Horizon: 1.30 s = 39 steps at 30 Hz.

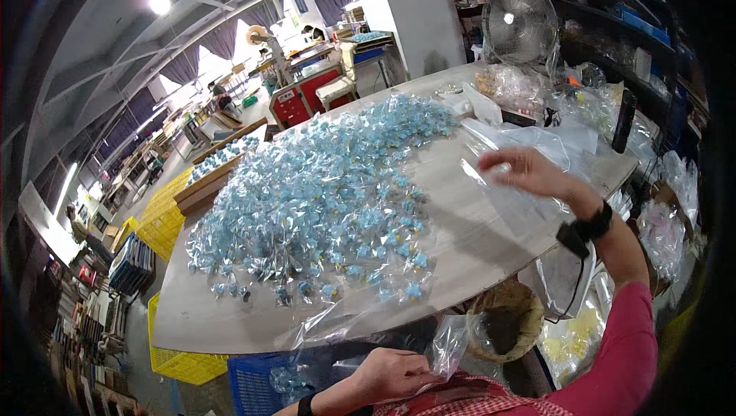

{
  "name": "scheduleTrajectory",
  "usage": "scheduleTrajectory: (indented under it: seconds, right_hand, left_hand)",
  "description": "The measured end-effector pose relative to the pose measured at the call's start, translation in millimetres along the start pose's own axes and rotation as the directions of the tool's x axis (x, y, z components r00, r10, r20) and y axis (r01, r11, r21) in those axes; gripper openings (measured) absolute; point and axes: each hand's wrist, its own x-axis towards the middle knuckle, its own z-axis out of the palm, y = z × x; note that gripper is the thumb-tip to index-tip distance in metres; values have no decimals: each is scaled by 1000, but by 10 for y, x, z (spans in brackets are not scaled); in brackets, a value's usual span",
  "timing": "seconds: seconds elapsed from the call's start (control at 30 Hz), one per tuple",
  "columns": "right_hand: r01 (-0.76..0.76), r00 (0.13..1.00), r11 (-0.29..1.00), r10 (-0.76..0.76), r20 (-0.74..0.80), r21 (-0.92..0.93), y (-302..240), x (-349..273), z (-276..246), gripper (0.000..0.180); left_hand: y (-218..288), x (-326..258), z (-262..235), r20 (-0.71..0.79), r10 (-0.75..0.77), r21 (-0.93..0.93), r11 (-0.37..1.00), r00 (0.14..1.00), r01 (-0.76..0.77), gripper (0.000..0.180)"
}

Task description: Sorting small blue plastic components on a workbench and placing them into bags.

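A large heap of small light-blue pieces in clear wrappers (307, 186) covers much of the table (468, 224). Low in the view, close to my body, my left hand (395, 374) is closed on a clear plastic bag (450, 343), whose crumpled film sticks up beside the fingers. My right hand (529, 171) is raised over the table's right side, fingers stretched out and slightly blurred, with nothing seen in them. Beneath and behind it lie flat sheets of clear plastic film (537, 144). A black band with a cable is on my right wrist.
Below the table edge are a blue crate (253, 385), a yellow crate (180, 358) and a round lined bin (529, 316). A fan (521, 23) stands at the back right, near bagged goods (514, 90) and dark shelves. A wooden-sided tray (211, 186) borders the heap's left.
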Motion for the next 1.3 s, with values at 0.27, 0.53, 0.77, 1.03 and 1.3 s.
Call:
scheduleTrajectory:
  seconds: [0.27, 0.53, 0.77, 1.03, 1.3]
  right_hand:
    - [-236, 788, 971, 209, 579, -30, -695, -1793, 1239, 44]
    - [-672, 734, 640, 510, 448, 372, -848, -2993, 1260, 29]
    - [-655, 728, 541, 641, 245, 527, -593, -3928, 1377, 21]
    - [-866, 270, 320, 946, -181, 385, -157, -4721, 1387, 18]
    - [-763, 601, 606, 539, -590, -224, 417, -4720, 1937, 22]
  left_hand:
    - [324, 424, 470, 186, 371, 343, 844, 910, -414, 21]
    - [621, 509, 905, 404, 523, 301, 699, 751, -649, 26]
    - [723, 441, 1528, 158, 801, 182, 551, 578, -814, 48]
    - [616, 138, 2183, 578, 760, -301, 537, 298, -788, 19]
    - [-758, -17, 3355, 594, 557, -146, 785, 581, -603, 16]
